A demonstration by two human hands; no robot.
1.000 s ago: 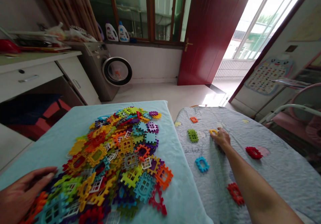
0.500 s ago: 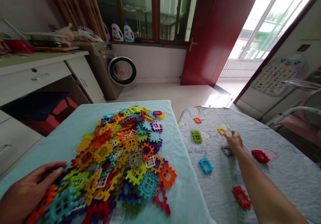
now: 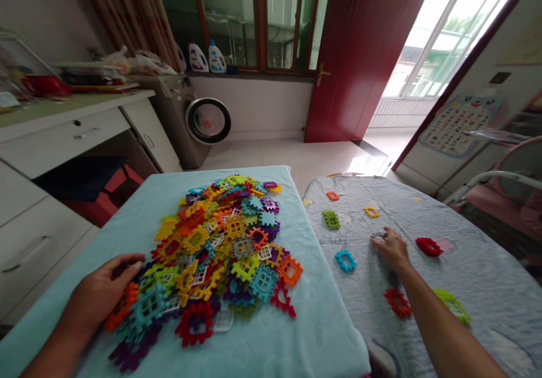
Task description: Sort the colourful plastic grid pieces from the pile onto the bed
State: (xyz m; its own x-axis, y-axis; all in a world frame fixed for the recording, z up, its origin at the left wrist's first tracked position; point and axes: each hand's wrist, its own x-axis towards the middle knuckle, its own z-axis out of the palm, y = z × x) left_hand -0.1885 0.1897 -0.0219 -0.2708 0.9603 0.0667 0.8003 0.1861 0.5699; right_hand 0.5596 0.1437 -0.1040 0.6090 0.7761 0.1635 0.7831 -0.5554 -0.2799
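Observation:
A heap of colourful plastic building pieces (image 3: 228, 242) covers the middle of the table with the light blue cloth (image 3: 322, 310). My left hand (image 3: 101, 287) rests at the heap's left edge, fingers curled beside an orange piece (image 3: 123, 305); what it grips, if anything, is hidden. On the grey-blue cloth (image 3: 466, 253) at the right, my right hand (image 3: 393, 248) reaches down to a grey piece (image 3: 378, 235), its thumb and fingers around it. Near that hand lie a yellow ring piece (image 3: 371, 212), a blue one (image 3: 346, 260) and a dark red one (image 3: 429, 247).
Green (image 3: 331, 220), orange (image 3: 332, 196) and red (image 3: 398, 303) pieces lie apart on the grey-blue cloth, with a lime piece (image 3: 452, 305) beside my right forearm. A gap separates the two tables. Behind stand a washing machine (image 3: 178, 118) and red door (image 3: 359, 56).
My right hand has left the yellow piece and moved nearer, to the grey piece. The view has shifted, and the lime piece beside my forearm now shows.

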